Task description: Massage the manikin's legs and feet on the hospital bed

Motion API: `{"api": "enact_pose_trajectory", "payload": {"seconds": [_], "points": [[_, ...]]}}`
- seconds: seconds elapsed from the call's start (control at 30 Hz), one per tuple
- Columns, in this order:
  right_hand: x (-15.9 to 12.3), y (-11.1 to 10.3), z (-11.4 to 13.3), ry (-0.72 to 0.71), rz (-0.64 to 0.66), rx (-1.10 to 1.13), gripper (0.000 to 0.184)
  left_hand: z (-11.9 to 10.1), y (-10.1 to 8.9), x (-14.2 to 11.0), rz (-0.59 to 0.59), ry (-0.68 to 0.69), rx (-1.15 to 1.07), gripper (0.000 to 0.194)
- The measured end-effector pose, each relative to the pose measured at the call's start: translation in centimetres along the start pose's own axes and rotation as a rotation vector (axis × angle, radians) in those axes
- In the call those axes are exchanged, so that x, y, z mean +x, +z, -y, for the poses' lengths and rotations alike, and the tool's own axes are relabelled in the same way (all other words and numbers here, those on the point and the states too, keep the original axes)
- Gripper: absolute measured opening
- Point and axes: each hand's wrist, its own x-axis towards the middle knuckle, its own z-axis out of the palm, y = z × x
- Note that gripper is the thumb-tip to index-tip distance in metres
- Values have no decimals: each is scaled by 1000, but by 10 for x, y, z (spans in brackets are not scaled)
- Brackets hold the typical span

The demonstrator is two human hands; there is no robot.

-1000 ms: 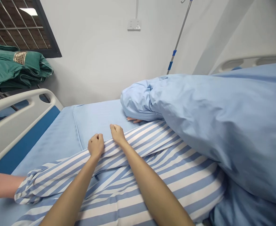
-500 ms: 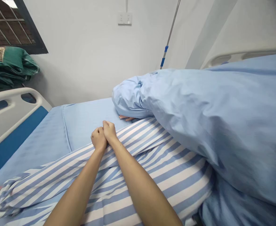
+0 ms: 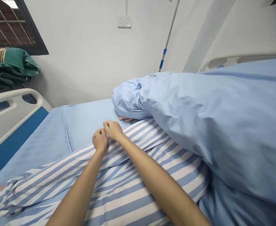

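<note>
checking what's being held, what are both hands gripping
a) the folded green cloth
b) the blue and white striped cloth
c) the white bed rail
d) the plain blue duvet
b, because the left hand and the right hand are both closed on the upper edge of the blue and white striped cloth.

From my remote seat I see a blue-and-white striped gown spread across the blue bed sheet, one sleeve bunched at the far left (its cuff hard to make out), the upper edge gathered under my left hand and right hand.
</note>
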Motion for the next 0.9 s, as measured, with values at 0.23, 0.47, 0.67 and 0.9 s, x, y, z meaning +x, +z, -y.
{"api": "enact_pose_trajectory", "payload": {"seconds": [0.23, 0.47, 0.67, 0.9], "points": [[-13, 16, -22, 57, -47, 27, 38, -4, -1, -2, 5, 11, 6, 32], [-5, 13, -28, 49, -180, 329, 38, -25, 2, 10, 110, 46, -121, 30], [1, 8, -34, 114, -260, 676, 37, -55, 22, 19, 44, 33, -300, 26], [0, 6, -33, 193, -319, 674, 36, -43, 36, -6, -10, 15, -204, 33]]}}
